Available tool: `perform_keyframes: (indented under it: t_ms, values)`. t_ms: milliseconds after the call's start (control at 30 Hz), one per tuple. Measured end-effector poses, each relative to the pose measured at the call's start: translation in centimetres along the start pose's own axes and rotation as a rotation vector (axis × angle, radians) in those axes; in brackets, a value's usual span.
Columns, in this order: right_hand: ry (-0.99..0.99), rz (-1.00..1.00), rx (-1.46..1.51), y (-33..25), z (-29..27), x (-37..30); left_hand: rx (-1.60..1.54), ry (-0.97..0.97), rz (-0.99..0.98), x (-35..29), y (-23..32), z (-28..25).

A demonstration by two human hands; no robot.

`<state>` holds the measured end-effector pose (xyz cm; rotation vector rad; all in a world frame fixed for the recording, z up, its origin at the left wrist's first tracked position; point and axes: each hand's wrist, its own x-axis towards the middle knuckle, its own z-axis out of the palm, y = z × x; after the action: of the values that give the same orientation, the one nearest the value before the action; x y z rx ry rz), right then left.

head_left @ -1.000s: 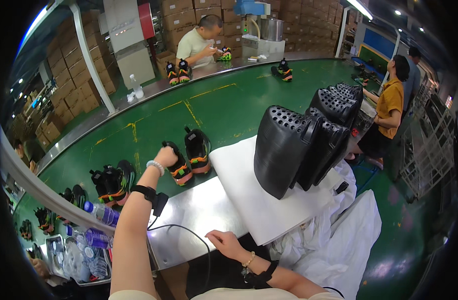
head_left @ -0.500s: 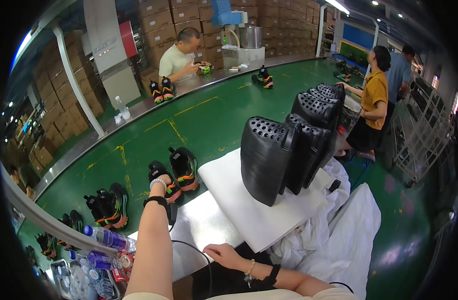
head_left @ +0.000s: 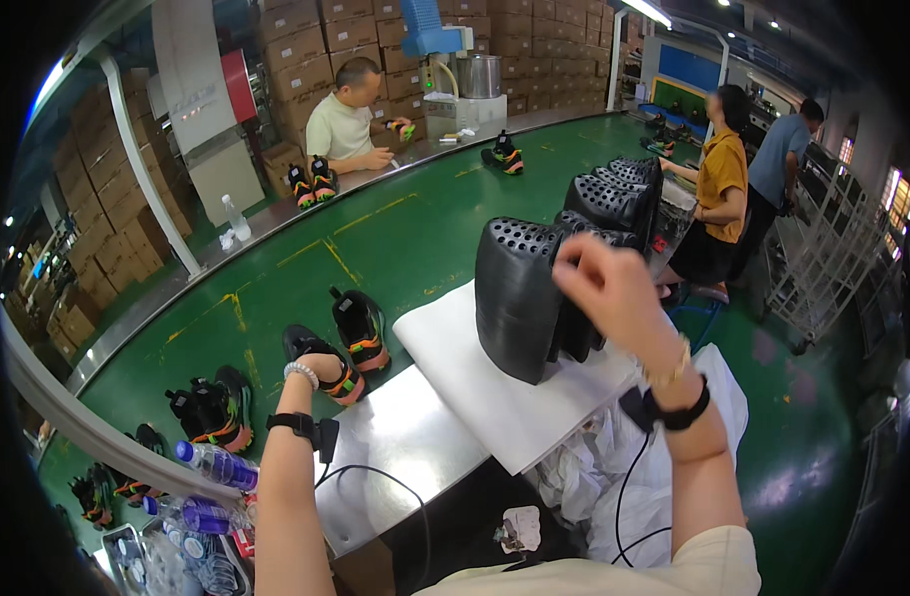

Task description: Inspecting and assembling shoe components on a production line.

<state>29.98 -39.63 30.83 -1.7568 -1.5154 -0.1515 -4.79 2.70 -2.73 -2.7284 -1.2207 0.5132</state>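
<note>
My left hand (head_left: 321,367) is closed on a black sneaker (head_left: 346,385) with orange and green trim; its fingertips are hidden by the shoe. Right behind it stands a second matching sneaker (head_left: 360,328). My right hand (head_left: 612,288) is raised in front of a row of tall black moulded plastic pieces (head_left: 520,298), perforated with round holes on top. Its fingers are curled toward the thumb by the edge of the nearest piece. Whether they grip anything, I cannot make out. The pieces stand on white sheets (head_left: 445,343) at the metal table's (head_left: 405,437) edge.
More sneakers (head_left: 217,409) line the green belt (head_left: 296,288) at left. Plastic bottles (head_left: 217,465) and a tray lie at lower left. White plastic bagging (head_left: 614,477) hangs below the sheets. Across the belt a person (head_left: 341,124) handles a shoe; another in orange (head_left: 723,174) stands right.
My right hand has risen from the table's front edge to the black plastic pieces. My left hand stays at the sneaker, which has shifted slightly. The person across has lowered one hand.
</note>
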Motion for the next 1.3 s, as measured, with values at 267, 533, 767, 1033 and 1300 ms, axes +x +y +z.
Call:
perform_keyframes:
  t_ms: [267,533,767,1033,1300]
  values:
    - [-0.172,0.069,-0.67,1.9,1.0,6.2,0.208,0.073,0.239,-2.1,0.4,-2.5]
    - [-0.401,0.143,-0.699,4.7,-0.6,8.2,-0.284,0.394,-0.231,-10.4,9.7,-12.1]
    - [-0.392,-0.014,-0.561,4.7,0.0,8.5,-0.345,0.867,-0.444,-11.6,7.2,-8.7]
    - [-0.032,-0.176,-0.381,-7.6,-0.8,7.3,-1.04,1.28,-0.525,-17.3,11.8,-7.0]
    - [-0.79,-0.392,-0.304,-13.9,25.1,8.7,-1.506,1.098,-0.519,-18.8,12.7,-5.4]
